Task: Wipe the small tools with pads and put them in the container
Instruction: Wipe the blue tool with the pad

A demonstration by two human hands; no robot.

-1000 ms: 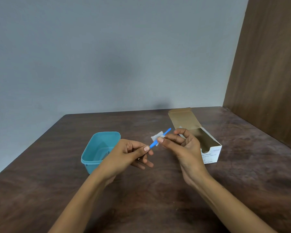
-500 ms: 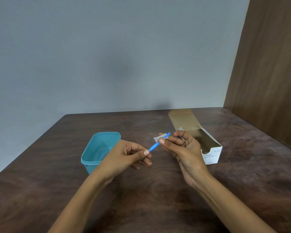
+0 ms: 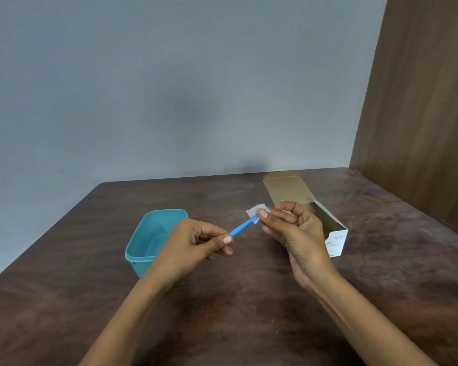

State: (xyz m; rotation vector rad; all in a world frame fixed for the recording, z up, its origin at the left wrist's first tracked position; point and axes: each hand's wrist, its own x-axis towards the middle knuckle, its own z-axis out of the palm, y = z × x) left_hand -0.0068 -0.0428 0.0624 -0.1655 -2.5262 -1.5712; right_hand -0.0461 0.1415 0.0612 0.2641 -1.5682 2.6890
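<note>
Head view: a blue tool is held between two hands above a dark wooden table.

Nearest, the tool's lower end is pinched by the thumb and curled fingers of the left hand. Its upper end is wrapped in a white pad, which is pinched by the thumb and forefinger of the right hand. Behind the left hand, an open teal container is set on the table. Behind the right hand, an open cardboard box is seen, its flap laid back toward the grey wall.
</note>
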